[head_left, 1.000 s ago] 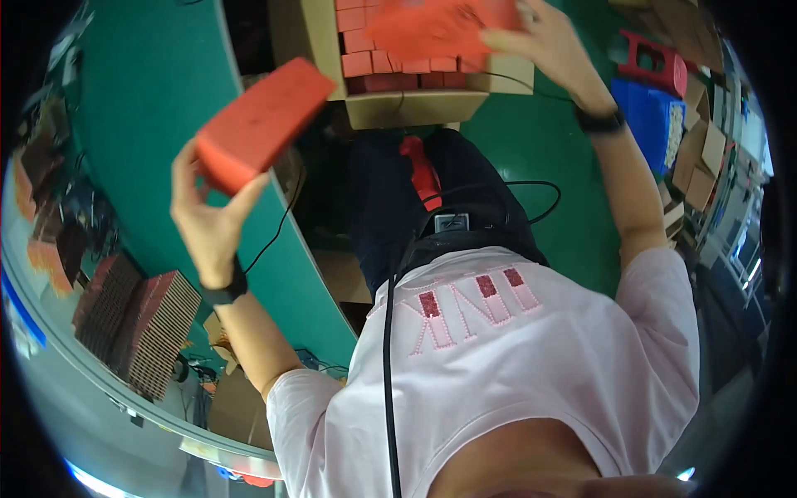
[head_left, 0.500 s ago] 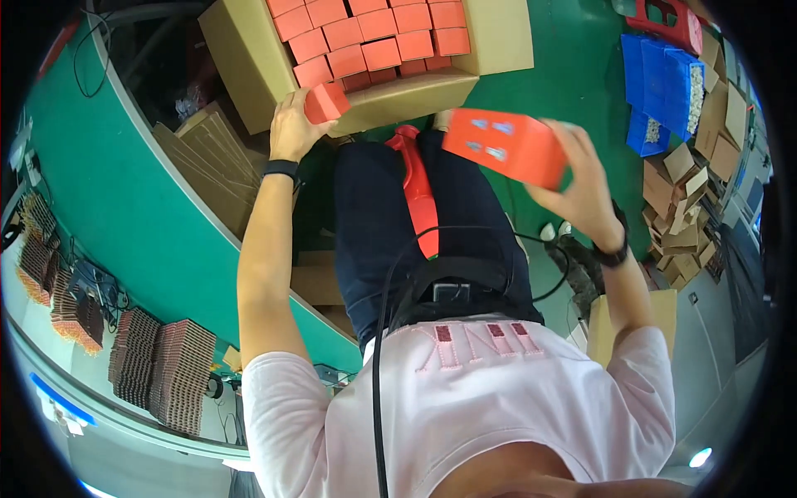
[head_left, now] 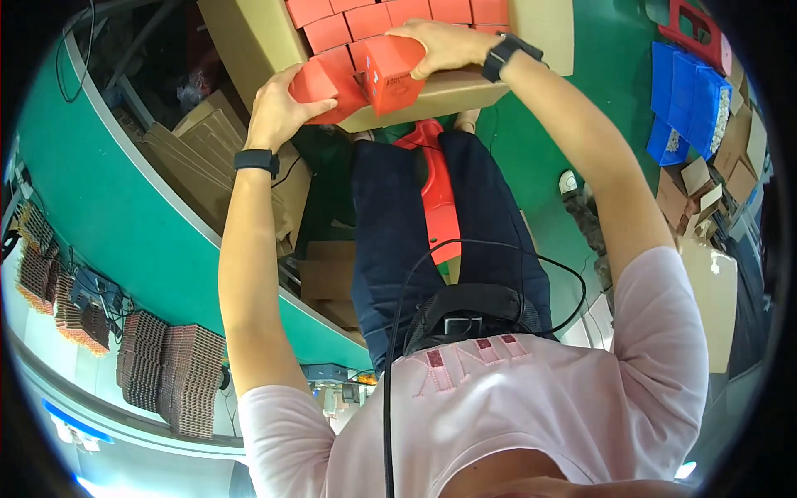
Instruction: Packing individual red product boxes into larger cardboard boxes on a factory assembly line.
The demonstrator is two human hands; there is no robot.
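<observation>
An open cardboard carton [head_left: 452, 90] stands in front of my knees, packed with several red boxes [head_left: 378, 17] in rows. My left hand [head_left: 281, 104] grips one red box [head_left: 322, 79] at the carton's front left edge. My right hand [head_left: 438, 46] holds another red box [head_left: 394, 73] from above, right beside the first, so that the two boxes touch at the carton's front rim. Both wrists wear black bands. A red plastic piece [head_left: 436, 195] lies between my legs below the carton.
Flattened cardboard sheets [head_left: 203, 145] lean at the left beside a curved green table edge [head_left: 124, 220]. Brown stacked trays [head_left: 170, 369] sit at the lower left. Blue bins [head_left: 685, 100] and loose cardboard pieces [head_left: 706, 187] lie on the green floor at the right. A black cable [head_left: 498, 249] crosses my lap.
My right hand has carried its red box up from lap height to the carton's front rim, next to the left hand's box. The left hand stayed at the carton.
</observation>
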